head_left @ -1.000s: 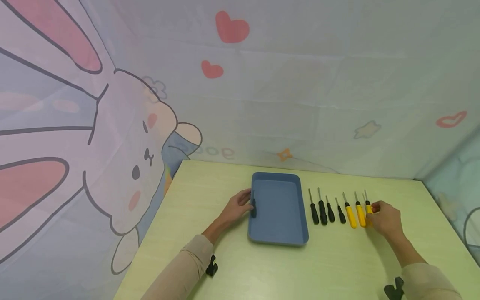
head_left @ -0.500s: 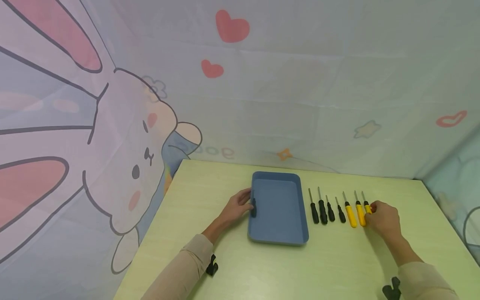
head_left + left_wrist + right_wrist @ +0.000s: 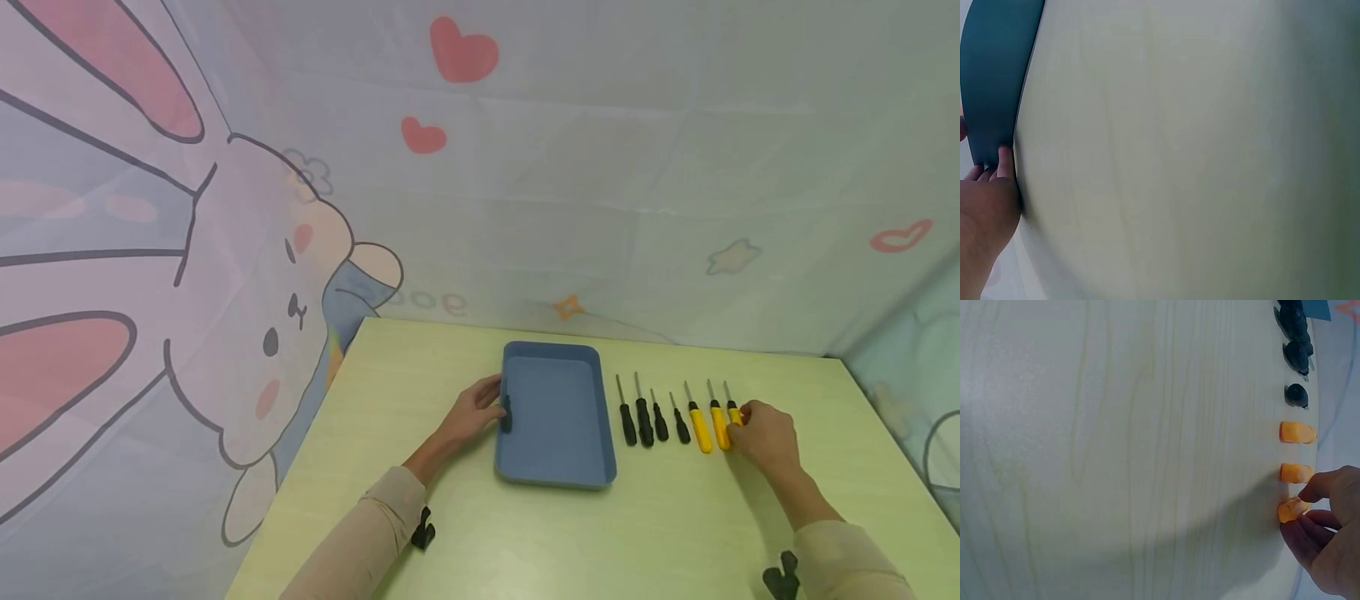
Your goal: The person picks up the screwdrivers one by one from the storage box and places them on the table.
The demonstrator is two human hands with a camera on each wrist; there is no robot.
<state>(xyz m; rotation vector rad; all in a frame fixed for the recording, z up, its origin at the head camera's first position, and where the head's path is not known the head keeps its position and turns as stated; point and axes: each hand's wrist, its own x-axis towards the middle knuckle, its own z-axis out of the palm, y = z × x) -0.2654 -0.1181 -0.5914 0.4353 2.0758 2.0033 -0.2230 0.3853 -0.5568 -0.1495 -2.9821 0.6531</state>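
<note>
Along the left wall of a blue-grey tray (image 3: 555,421), my left hand (image 3: 474,410) grips the edge, thumb at the rim and fingers against the outer side. Inside the tray by that wall lies a small black screwdriver (image 3: 507,414). My right hand (image 3: 768,435) pinches the handle of the rightmost yellow screwdriver (image 3: 733,411) between thumb and fingers. In the right wrist view its orange-looking handle end (image 3: 1291,510) shows between the fingertips. Just left of it lie a middle yellow screwdriver (image 3: 721,427) and another yellow screwdriver (image 3: 700,432), tips pointing away.
Several black-handled screwdrivers, among them a short one (image 3: 682,430), continue the row toward the tray on the pale wooden table (image 3: 600,542). A printed cloth (image 3: 600,208) hangs behind the table's far edge. Black wrist mounts (image 3: 423,529) sit below the sleeves.
Over the last second my right hand has shifted slightly left with the yellow screwdriver, bringing it beside its neighbour and low to the table. My left hand and the tray stay in place.
</note>
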